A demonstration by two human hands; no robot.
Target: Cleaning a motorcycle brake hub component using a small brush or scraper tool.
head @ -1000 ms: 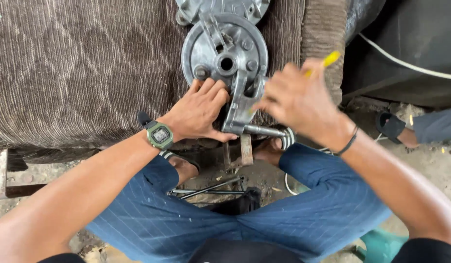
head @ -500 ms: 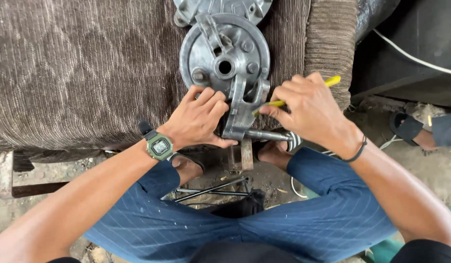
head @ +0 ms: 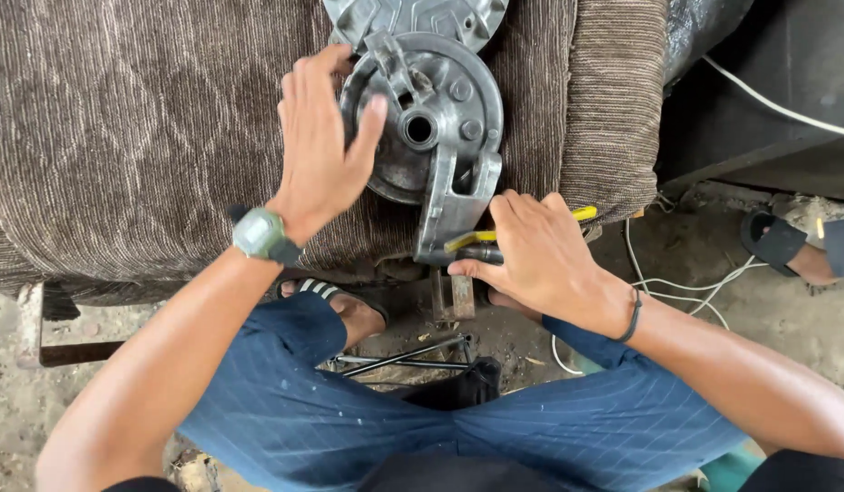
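A round grey metal hub plate [head: 445,118] with a central hole and a long arm lies on a brown ribbed cushion [head: 130,137]. My left hand [head: 322,146], with a wristwatch, rests flat on the plate's left side, fingers spread. At the lower end of the plate's arm, my right hand [head: 540,260] grips a yellow-handled tool [head: 495,239]. A second grey metal casting [head: 413,16] lies just beyond the plate at the top edge.
A white cable [head: 777,105] runs over a dark object at the right. Another person's sandalled foot [head: 791,241] stands at the far right. Metal rods [head: 404,357] lie on the dirt floor between my knees. My own sandalled foot [head: 335,301] is under the cushion's edge.
My left hand moved up from the plate's lower arm onto its round face. My right hand came down to the arm's end with the yellow tool. The view shifted lower.
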